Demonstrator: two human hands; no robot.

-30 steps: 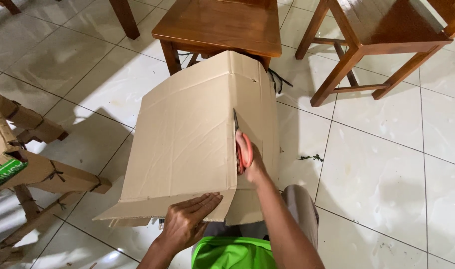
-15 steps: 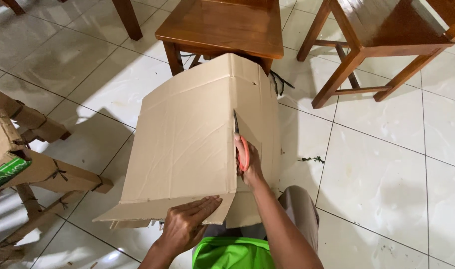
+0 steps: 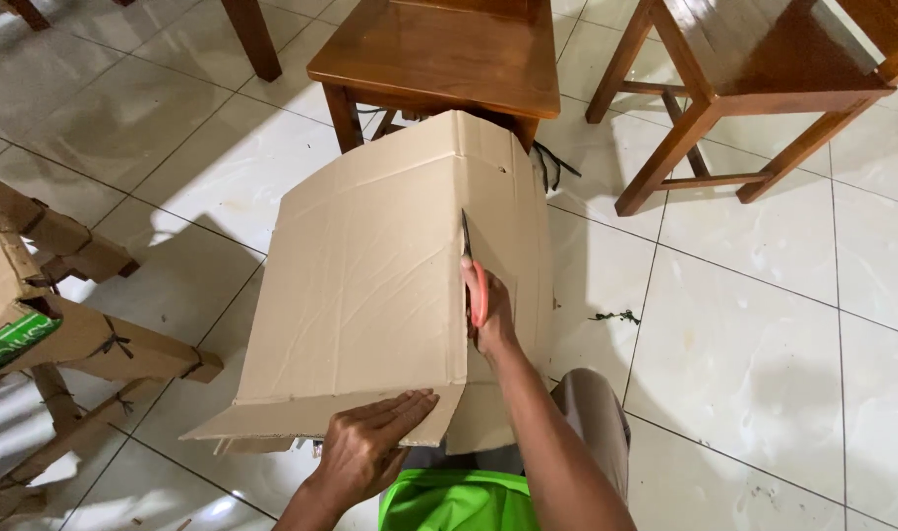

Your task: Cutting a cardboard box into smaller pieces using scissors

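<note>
The cardboard box (image 3: pixel 370 295) rests on my lap, tilted up and away from me, with its far top edge close to the front of a wooden chair (image 3: pixel 449 49). It is plain brown, unprinted, with soft creases running across its broad left face and two small holes near the upper right corner. A slit runs along the folded corner between the left face and the narrower right face, and the lower flap sticks out flat toward me.

My right hand (image 3: pixel 488 315) is clenched around the orange handles of the scissors (image 3: pixel 474 280); the dark blades point up along the corner, pushed into the slit. My left hand (image 3: pixel 370 442) lies flat and spread on the lower flap, fingers toward the right, pressing the cardboard but grasping nothing.

Far to the left of my left hand stands a structure made of cardboard pieces (image 3: pixel 46 315) tied with dark string, and one piece carries a green label (image 3: pixel 16 339) with white print. Beyond and to the right of my right hand is a second wooden chair (image 3: pixel 764 88), and a small dark scrap (image 3: pixel 616 317) lies on the white tiled floor (image 3: pixel 764 324) just right of the box.
</note>
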